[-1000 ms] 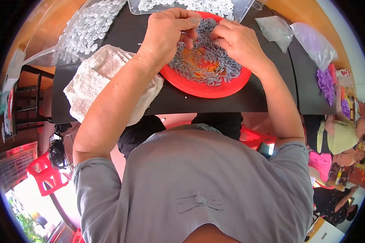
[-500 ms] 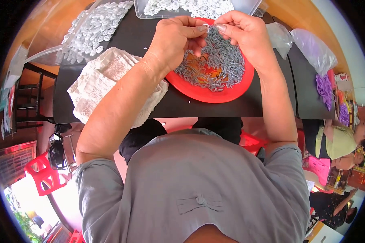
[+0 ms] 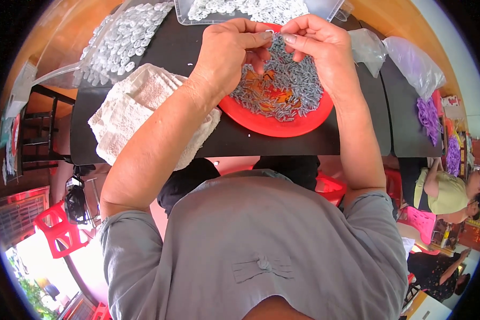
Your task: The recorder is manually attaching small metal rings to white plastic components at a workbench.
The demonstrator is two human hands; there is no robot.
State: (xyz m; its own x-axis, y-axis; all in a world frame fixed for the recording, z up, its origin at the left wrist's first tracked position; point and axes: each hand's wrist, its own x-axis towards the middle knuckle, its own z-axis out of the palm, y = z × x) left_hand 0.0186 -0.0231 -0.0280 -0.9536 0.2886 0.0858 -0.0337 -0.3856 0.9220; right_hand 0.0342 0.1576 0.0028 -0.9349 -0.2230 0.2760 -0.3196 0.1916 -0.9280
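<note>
Both of my hands are raised over the far part of a red plate [image 3: 282, 129] heaped with small grey rod-like pieces [image 3: 304, 80]. My left hand [image 3: 224, 58] is closed, with a tiny white plastic piece [image 3: 270, 32] pinched between thumb and forefinger. Close beside it, my right hand [image 3: 328, 56] pinches with thumb and forefinger near that white piece. What sits between the right fingertips is too small to make out. A folded cream towel [image 3: 125, 114] lies under and beside my left forearm.
A clear tub [image 3: 189, 22] of white plastic pieces stands at the far edge. To the left, more white pieces [image 3: 125, 40] lie in clear plastic. Plastic bags [image 3: 413, 61] and a purple bundle [image 3: 428, 121] are on the right. Other people [image 3: 445, 192] are farther right.
My hands stay nearly in place at the white piece. The right forearm has shifted slightly left, and the view has moved a little.
</note>
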